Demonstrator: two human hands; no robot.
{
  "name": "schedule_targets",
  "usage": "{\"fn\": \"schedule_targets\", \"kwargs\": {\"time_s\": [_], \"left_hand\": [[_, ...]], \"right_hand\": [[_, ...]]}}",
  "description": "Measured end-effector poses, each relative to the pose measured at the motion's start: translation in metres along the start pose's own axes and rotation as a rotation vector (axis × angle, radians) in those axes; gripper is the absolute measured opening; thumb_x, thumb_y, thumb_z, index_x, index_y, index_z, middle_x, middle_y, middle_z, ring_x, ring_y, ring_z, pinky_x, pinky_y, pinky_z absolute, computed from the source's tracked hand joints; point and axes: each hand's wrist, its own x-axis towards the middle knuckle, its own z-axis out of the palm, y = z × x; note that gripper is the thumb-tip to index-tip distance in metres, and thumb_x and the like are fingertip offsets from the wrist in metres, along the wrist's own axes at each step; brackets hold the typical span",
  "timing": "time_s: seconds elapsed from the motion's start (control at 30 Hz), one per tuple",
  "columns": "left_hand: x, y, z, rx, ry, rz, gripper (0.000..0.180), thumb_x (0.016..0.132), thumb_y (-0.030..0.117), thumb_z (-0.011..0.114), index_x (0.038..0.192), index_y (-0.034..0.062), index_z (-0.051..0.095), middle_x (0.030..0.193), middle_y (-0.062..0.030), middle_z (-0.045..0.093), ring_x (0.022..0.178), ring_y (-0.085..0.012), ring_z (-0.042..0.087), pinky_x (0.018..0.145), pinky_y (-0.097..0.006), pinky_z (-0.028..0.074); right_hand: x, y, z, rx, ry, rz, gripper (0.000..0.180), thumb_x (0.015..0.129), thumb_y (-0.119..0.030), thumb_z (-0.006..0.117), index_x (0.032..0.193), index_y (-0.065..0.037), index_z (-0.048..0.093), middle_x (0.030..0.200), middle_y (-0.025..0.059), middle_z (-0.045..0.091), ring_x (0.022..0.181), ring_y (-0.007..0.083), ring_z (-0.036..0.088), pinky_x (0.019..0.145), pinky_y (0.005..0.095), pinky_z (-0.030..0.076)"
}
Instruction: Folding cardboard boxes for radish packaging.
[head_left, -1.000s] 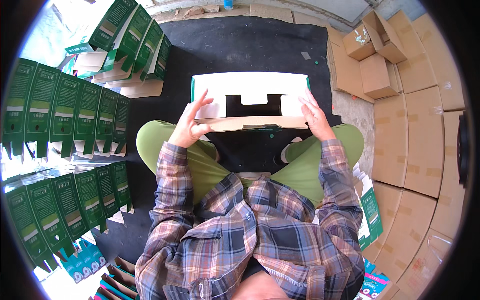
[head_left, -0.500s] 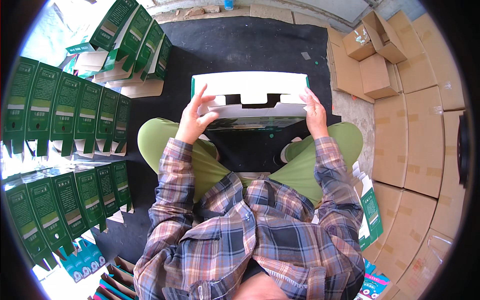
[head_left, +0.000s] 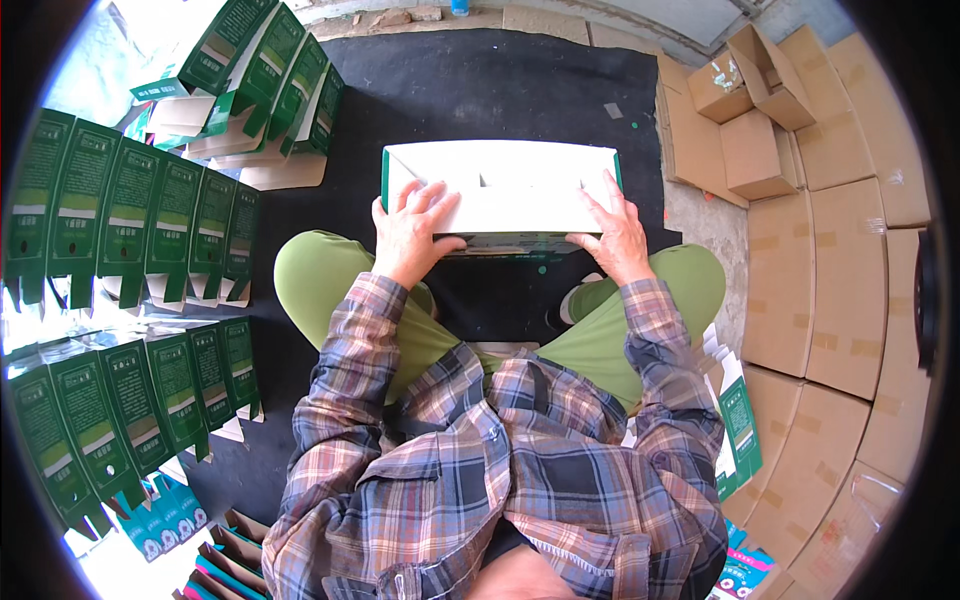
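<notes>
A white and green cardboard carton (head_left: 520, 163) stands in front of me between my knees, its white inner side facing up. My left hand (head_left: 408, 238) grips its near left edge, with the fingers over the white flaps and the thumb against the printed front. At the near right edge, my right hand (head_left: 621, 240) holds the carton in the same way. The white flaps (head_left: 520, 205) lie folded in across the near side, a thin seam showing between them. The carton's underside is hidden from me.
Rows of green cartons (head_left: 130, 220) stand to my left, with more green cartons (head_left: 275, 75) stacked at the far left. Brown cardboard boxes (head_left: 845, 270) form a wall on the right. Black sheeting (head_left: 480, 85) covers the floor. Another green carton (head_left: 740, 425) sits by my right elbow.
Both hands have moved inward from the carton's sides onto its near edge. The near flaps, which stood partly apart with dark gaps, now lie folded in and the gaps are covered.
</notes>
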Motion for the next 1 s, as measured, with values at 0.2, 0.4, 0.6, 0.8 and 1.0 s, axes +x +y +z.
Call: {"fn": "schedule_targets", "kwargs": {"time_s": [0.2,0.4,0.6,0.8,1.0], "left_hand": [[0.004,-0.007,0.004,0.046,-0.071,0.062,0.046,0.071,0.035,0.072,0.113,0.0213,0.061,0.117,0.0035,0.057,0.113,-0.0203,0.047,0.093,-0.058,0.028],[-0.003,0.0,-0.004,-0.033,0.009,0.018,0.048,0.07,0.031,0.075,0.113,0.0164,0.06,0.115,-0.0037,0.056,0.109,-0.0227,0.048,0.092,-0.053,0.033],[0.01,-0.061,0.008,-0.813,0.413,-0.573,0.052,0.081,0.025,0.066,0.128,0.009,0.049,0.119,-0.0106,0.052,0.099,-0.0195,0.052,0.077,-0.03,0.047],[0.01,-0.111,0.056,-1.456,-0.059,-0.931,0.059,0.093,0.049,0.043,0.13,0.0036,0.045,0.122,-0.0128,0.054,0.1,-0.0195,0.058,0.084,-0.033,0.047],[0.018,-0.082,0.03,-1.791,-0.053,-0.773,0.043,0.096,0.037,0.044,0.124,0.0065,0.051,0.115,-0.0075,0.058,0.103,-0.0175,0.057,0.087,-0.029,0.046]], "right_hand": [[-0.001,0.004,0.003,-0.088,0.045,-0.098,0.046,0.066,-0.026,0.077,0.111,-0.021,0.064,0.14,0.0065,0.037,0.1,0.0339,0.048,0.086,0.0421,0.045],[-0.004,0.009,0.005,0.008,0.031,0.002,0.051,0.078,-0.029,0.069,0.124,-0.016,0.054,0.142,0.0094,0.034,0.107,0.0294,0.05,0.093,0.0386,0.043],[0.015,0.069,0.009,0.743,0.056,0.609,0.047,0.095,-0.042,0.041,0.127,-0.009,0.047,0.102,0.0094,0.062,0.09,0.0202,0.062,0.078,0.0333,0.05],[0.015,0.09,0.051,1.046,-0.289,0.894,0.051,0.093,-0.043,0.046,0.122,-0.001,0.052,0.106,0.0097,0.062,0.09,0.0176,0.062,0.077,0.0314,0.05],[0.009,0.089,0.028,1.137,-0.113,0.734,0.058,0.091,-0.049,0.045,0.121,0.0,0.053,0.111,0.0112,0.061,0.1,0.0176,0.059,0.084,0.0305,0.046]]}}
